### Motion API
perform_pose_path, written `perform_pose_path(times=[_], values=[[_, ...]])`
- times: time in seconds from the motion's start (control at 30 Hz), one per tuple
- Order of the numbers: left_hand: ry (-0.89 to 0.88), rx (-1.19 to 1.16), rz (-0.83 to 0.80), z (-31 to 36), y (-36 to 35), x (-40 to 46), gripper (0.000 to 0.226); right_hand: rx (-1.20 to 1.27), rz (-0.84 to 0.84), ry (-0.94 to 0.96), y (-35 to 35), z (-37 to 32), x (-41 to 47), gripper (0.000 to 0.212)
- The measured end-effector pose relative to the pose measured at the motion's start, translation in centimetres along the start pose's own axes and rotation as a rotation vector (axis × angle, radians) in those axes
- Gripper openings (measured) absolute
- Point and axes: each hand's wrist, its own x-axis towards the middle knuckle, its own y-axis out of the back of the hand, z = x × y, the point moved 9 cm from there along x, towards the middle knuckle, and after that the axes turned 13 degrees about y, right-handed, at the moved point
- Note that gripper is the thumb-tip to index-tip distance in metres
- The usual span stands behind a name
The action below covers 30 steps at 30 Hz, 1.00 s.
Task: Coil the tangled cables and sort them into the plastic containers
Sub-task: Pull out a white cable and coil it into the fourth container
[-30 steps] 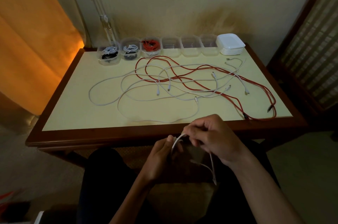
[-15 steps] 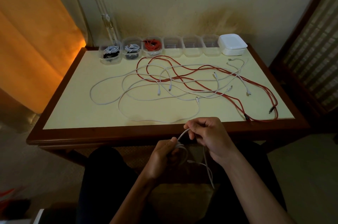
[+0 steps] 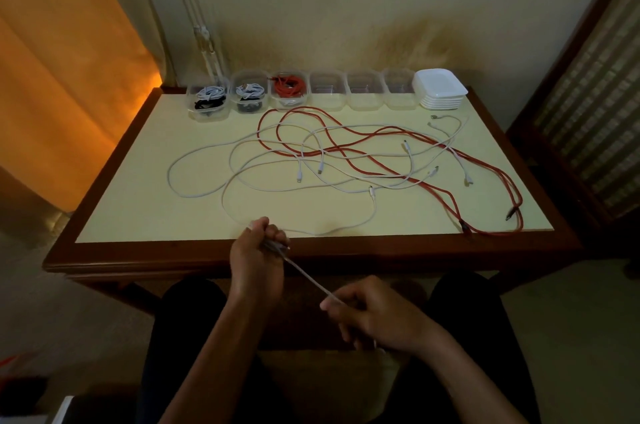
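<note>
A white cable [image 3: 308, 276] runs taut between my two hands in front of the table's near edge. My left hand [image 3: 258, 250] grips its coiled end at the table edge. Lower right, over my lap, my right hand [image 3: 367, 314] pinches the same cable. Tangled white cables [image 3: 242, 160] and a long red cable [image 3: 381, 160] lie spread over the yellow tabletop [image 3: 138, 205]. Along the back stand clear plastic containers: two hold white and black coils [image 3: 207, 98] [image 3: 247, 94], one holds a red coil [image 3: 290, 88], three are empty [image 3: 327, 91].
A stack of white lids [image 3: 439, 89] sits at the back right, next to the containers. The table has a dark wooden rim [image 3: 381, 250]. An orange curtain [image 3: 52, 60] hangs at the left, and a slatted screen [image 3: 595, 77] stands at the right.
My hands have drawn apart: the left rose to the table edge, the right dropped toward my lap, and the white cable is now stretched straight between them.
</note>
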Motion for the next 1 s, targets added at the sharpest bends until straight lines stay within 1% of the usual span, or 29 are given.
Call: perform_pose_path(times=[0.03,0.07,0.1,0.13,0.17,0.23,0.33,0.4,0.47,0.5,0.57,0.6,0.63,0.7,0.77,0.87,1.0], values=[[-0.083,0.207,0.04,0.0,-0.2,-0.2,0.022,0.013,-0.006,0.011,0.1,-0.5,0.1,0.025],[-0.17,0.411,0.046,-0.2,-1.0,-0.7,0.022,0.052,-0.018,0.028,0.2,-1.1,0.1,0.023],[-0.242,0.574,0.022,-0.6,-1.9,-1.2,0.022,0.109,-0.031,0.054,0.3,-2.0,0.2,0.023],[-0.283,0.689,-0.018,-1.3,-2.7,-1.5,0.02,0.169,-0.037,0.085,0.5,-2.8,0.2,0.024],[-0.292,0.747,-0.068,-1.9,-3.4,-1.8,0.019,0.211,-0.033,0.118,0.9,-3.8,0.2,0.024],[-0.258,0.779,-0.186,-2.8,-4.3,-2.1,0.021,0.193,0.026,0.161,2.6,-5.3,0.3,0.022],[-0.15,0.823,-0.396,-3.9,-5.6,-2.8,0.028,0.087,0.184,0.186,5.9,-5.8,0.9,0.026],[-0.071,0.877,-0.476,-4.7,-6.1,-3.5,0.039,0.069,0.251,0.197,7.0,-5.4,1.4,0.028],[0.011,0.865,-0.532,-5.3,-6.5,-4.1,0.052,0.071,0.293,0.209,7.3,-5.0,1.8,0.029],[0.055,0.807,-0.568,-5.4,-6.6,-4.4,0.052,0.074,0.319,0.218,7.4,-5.0,2.0,0.027],[0.119,0.66,-0.617,-5.1,-6.9,-4.9,0.045,0.061,0.415,0.246,7.9,-4.8,2.1,0.018],[0.143,0.591,-0.617,-4.8,-6.9,-5.1,0.041,0.042,0.46,0.266,8.1,-4.7,2.0,0.014],[0.172,0.517,-0.601,-4.6,-6.7,-5.0,0.039,0.017,0.478,0.292,8.0,-4.8,2.0,0.011],[0.23,0.379,-0.546,-4.3,-6.1,-4.6,0.036,-0.053,0.447,0.348,6.8,-4.9,2.3,0.008],[0.275,0.306,-0.507,-4.1,-5.6,-4.3,0.038,-0.081,0.431,0.365,5.8,-4.6,2.4,0.009],[0.302,0.294,-0.405,-3.8,-5.0,-3.8,0.046,-0.064,0.443,0.361,4.9,-4.4,2.3,0.016],[0.298,0.351,-0.229,-3.9,-4.0,-2.9,0.048,-0.091,0.452,0.352,3.9,-3.9,2.5,0.012]])
